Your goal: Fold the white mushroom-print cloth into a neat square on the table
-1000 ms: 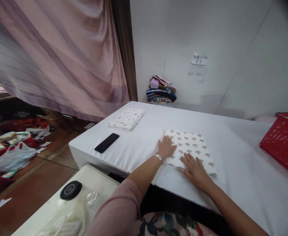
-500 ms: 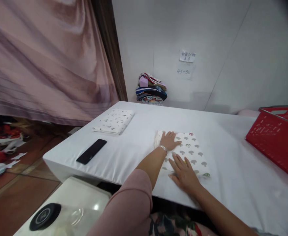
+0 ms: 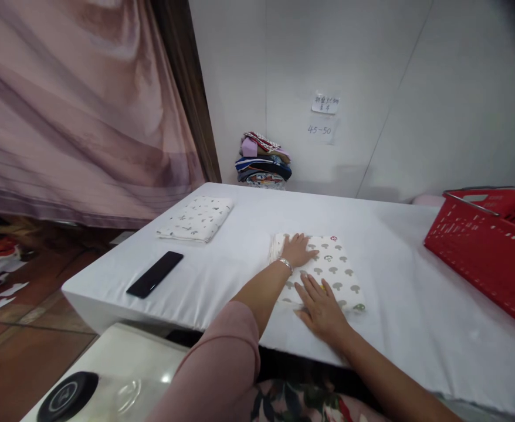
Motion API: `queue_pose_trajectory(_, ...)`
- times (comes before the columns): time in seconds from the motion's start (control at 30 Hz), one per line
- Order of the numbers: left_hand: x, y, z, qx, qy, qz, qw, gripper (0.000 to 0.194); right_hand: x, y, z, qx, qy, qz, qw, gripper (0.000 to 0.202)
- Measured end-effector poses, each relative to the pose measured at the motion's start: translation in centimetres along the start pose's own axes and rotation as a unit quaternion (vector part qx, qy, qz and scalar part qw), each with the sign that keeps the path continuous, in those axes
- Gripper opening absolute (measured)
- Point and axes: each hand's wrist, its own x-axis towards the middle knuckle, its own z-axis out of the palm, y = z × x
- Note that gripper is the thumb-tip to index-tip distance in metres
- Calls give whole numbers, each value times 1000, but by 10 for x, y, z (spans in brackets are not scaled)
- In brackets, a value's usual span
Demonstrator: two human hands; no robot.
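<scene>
White mushroom-print cloth [image 3: 339,272] lies under the left hand [image 3: 297,251] and right hand [image 3: 322,309], both open, fingers spread, seemingly gripping nothing, closer together than before; rightward, the basket [image 3: 486,252] shows more fully.

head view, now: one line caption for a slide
Both hands rest flat on mushroom-print cloth, a red basket to the right

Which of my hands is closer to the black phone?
Left. Your left hand is on the mushroom-print cloth, right of the phone; your right hand is farther right, at the cloth's near edge.
</scene>
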Motion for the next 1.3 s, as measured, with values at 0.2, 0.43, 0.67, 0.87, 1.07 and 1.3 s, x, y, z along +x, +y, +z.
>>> queue_pose_trajectory(0.2, 1, 21, 9, 47, -39, 98, 993, 63, 0, -2, 0, 20, -9, 14, 1000, 58)
queue_pose_trajectory(0.43, 14, 21, 18, 31, -47, 43, 997, 70, -3, -6, -1, 20, 3, 17, 1000, 56)
queue_pose_trajectory(0.67, 16, 23, 13, 13, -48, 41, 998, 66, -2, -6, 0, 11, 14, 24, 1000, 56)
queue_pose_trajectory(0.87, -2, 11, 0, 11, -24, 64, 998, 60, -4, -7, 1, -3, 28, 20, 999, 55)
queue_pose_trajectory(1.07, -25, -13, 2, 48, -10, -3, 999, 64, -3, -8, 3, 6, 32, 23, 999, 54)
queue_pose_trajectory(1.3, -24, -10, -5, 38, -36, -1, 999, 65, -2, -10, -6, 60, -31, 45, 997, 58)
